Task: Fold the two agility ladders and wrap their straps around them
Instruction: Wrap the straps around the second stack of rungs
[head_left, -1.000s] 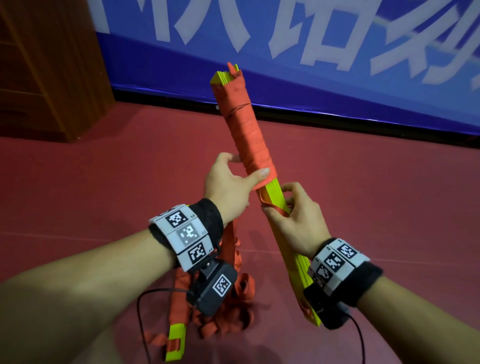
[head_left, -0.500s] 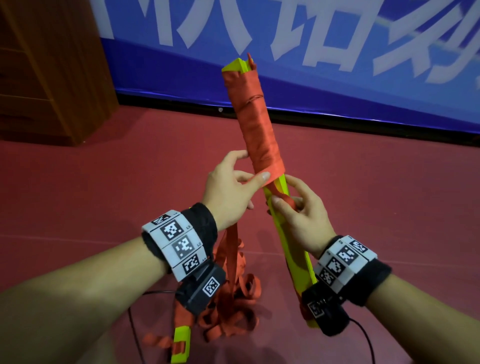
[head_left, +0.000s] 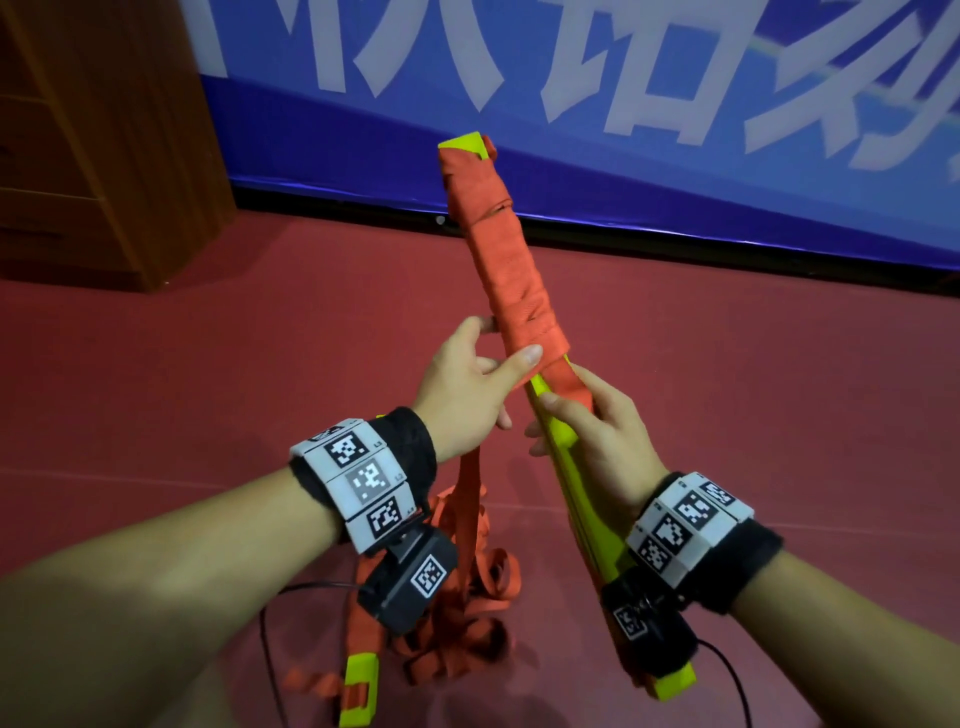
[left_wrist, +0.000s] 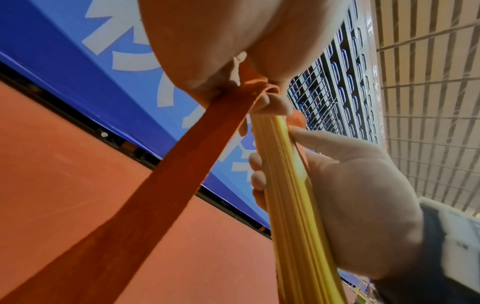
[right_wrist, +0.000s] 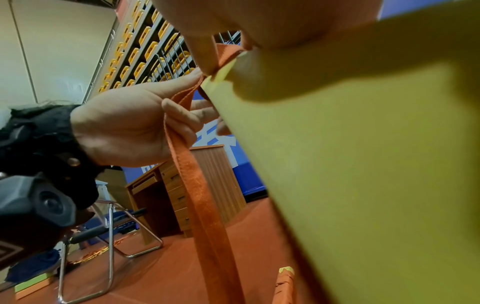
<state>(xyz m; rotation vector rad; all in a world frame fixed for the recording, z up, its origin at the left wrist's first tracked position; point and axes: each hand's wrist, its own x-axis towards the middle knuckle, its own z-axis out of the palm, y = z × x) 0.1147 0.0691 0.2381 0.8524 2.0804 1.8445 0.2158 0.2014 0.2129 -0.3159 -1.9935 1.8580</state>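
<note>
A folded agility ladder (head_left: 576, 478), a stack of yellow-green rungs, is held tilted above the floor. An orange strap (head_left: 509, 270) is wound round its upper half. My left hand (head_left: 483, 379) presses its thumb on the wrap's lower edge and grips the loose strap (left_wrist: 155, 195), which runs taut down toward the floor. My right hand (head_left: 576, 415) grips the rung stack just below the wrap, with its thumb on the strap turn there. The second ladder (head_left: 467, 597) lies as a loose orange heap on the floor, with one yellow rung (head_left: 358, 691) showing.
A blue banner wall (head_left: 675, 171) closes the far side of the red floor (head_left: 208, 364). A wooden cabinet (head_left: 104, 145) stands at the far left. The right wrist view shows a wooden desk (right_wrist: 187, 185) and a folding chair (right_wrist: 111, 226).
The bundle has tipped more upright, its top now further right. The strap now lies over the front of the stack under my right thumb. My left thumb stays on the wrap's edge.
</note>
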